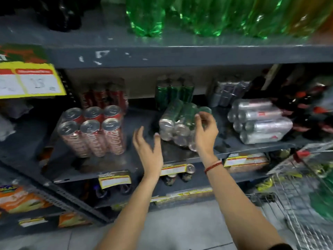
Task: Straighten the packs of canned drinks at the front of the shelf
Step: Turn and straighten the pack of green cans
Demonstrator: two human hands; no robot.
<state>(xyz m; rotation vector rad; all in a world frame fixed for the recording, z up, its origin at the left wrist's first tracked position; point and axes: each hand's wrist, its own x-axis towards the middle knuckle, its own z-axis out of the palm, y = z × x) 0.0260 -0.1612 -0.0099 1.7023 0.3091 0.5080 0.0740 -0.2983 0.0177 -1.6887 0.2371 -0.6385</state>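
Between both hands [206, 131], green pack [180, 121]

Red pack [93, 130] upright; green pack [177, 121] and silver pack [259, 121] lie sideways.

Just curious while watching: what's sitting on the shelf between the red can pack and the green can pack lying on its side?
In the head view, only bare dark shelf separates the red can pack from the green can pack, with the open left hand hovering over it.
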